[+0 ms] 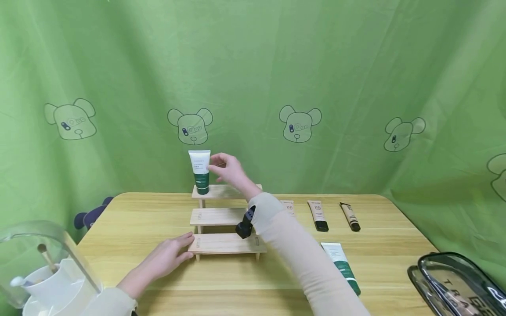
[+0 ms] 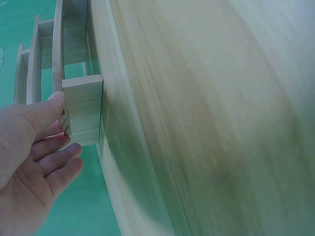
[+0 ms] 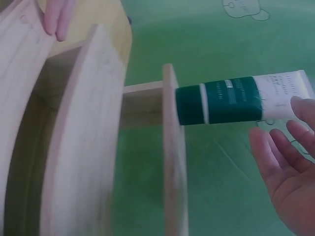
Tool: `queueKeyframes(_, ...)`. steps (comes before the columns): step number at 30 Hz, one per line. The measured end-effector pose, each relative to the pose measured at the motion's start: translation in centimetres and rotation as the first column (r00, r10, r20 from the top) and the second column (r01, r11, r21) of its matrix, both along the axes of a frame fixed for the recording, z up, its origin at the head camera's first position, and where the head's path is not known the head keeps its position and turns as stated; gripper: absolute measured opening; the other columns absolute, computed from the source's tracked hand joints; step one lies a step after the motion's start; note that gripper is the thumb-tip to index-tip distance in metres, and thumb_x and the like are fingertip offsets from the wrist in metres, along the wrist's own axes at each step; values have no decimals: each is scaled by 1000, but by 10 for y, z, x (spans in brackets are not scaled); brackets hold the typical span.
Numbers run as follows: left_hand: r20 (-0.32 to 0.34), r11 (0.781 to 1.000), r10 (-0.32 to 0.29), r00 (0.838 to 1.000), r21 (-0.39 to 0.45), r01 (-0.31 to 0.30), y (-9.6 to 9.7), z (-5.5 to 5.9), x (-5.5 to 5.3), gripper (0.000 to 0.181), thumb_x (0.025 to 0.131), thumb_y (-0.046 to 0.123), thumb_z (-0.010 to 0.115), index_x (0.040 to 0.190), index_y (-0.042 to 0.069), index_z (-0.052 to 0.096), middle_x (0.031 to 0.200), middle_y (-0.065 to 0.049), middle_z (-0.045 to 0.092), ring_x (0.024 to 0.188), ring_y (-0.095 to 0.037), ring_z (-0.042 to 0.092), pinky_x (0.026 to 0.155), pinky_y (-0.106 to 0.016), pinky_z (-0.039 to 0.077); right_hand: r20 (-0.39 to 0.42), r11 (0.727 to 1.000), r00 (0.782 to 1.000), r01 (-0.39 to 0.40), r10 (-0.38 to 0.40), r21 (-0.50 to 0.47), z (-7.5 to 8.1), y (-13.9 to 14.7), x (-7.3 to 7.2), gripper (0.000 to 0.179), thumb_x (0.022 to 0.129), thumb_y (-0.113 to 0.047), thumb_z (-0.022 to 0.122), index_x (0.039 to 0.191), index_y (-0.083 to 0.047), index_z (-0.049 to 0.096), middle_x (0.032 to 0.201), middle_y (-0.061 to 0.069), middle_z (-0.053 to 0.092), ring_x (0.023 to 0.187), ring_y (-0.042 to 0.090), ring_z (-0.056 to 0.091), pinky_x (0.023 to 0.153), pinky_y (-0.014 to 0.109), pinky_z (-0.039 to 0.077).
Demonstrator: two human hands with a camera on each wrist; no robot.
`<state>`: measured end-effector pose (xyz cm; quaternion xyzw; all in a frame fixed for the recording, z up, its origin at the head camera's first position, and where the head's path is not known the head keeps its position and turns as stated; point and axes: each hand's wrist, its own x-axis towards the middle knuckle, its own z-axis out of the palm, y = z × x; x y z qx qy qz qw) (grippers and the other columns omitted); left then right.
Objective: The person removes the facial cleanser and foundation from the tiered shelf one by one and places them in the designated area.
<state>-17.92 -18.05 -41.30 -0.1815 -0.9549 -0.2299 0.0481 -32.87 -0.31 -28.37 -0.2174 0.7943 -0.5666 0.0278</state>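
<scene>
A white and green squeeze tube [image 1: 200, 172] stands upright on its dark green cap on the top step of a three-step wooden stand [image 1: 227, 244], at its left end. My right hand [image 1: 231, 170] is just right of the tube, fingers spread and loosely bent. In the right wrist view the thumb overlaps the tube's white upper end, and the other fingers are not wrapped round it. Down at the lowest step, my left hand [image 1: 168, 258] holds the stand's left end. Its thumb and index finger pinch the board's edge in the left wrist view.
Right of the stand lie several tubes: a second green and white tube [image 1: 341, 265], a beige BB tube [image 1: 318, 215] and a slim brown tube [image 1: 349, 217]. A clear black-edged bag [image 1: 454, 285] sits front right. A white brush holder [image 1: 55, 281] stands front left.
</scene>
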Motion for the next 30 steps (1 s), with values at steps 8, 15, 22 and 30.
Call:
queueKeyframes(8,-3,1000,-2,1000,0,2,1,0,0,46,85,19,66,123,-4,54,131,-18,49,116,-36,48,99,-48,37,31,999,999,13,-12,-31,-10,-7,0,30,86,-13,66,112,-2,58,101,9,61,90,19,57,64,28,56)
queueKeyframes(15,1,1000,0,1000,-2,0,1,0,0,46,85,19,66,123,-4,54,131,-18,48,117,-36,48,99,-48,37,72,997,997,4,2,-79,-16,-11,-1,30,86,-11,65,113,-1,58,100,10,60,91,20,57,65,31,57)
queueKeyframes(22,8,1000,3,1000,-8,-3,0,0,0,46,85,19,66,124,-3,54,132,-17,48,117,-35,48,99,-48,37,83,996,997,2,6,-90,-22,-13,-1,30,86,-11,65,114,-2,58,101,9,61,92,20,57,67,33,57)
queueKeyframes(30,-3,1000,-4,1000,-5,4,0,-1,0,46,85,18,66,123,-4,55,131,-18,49,116,-36,48,98,-48,38,46,995,999,17,-12,-94,-23,-13,2,29,87,-10,64,114,-1,58,103,10,62,93,21,58,67,34,57)
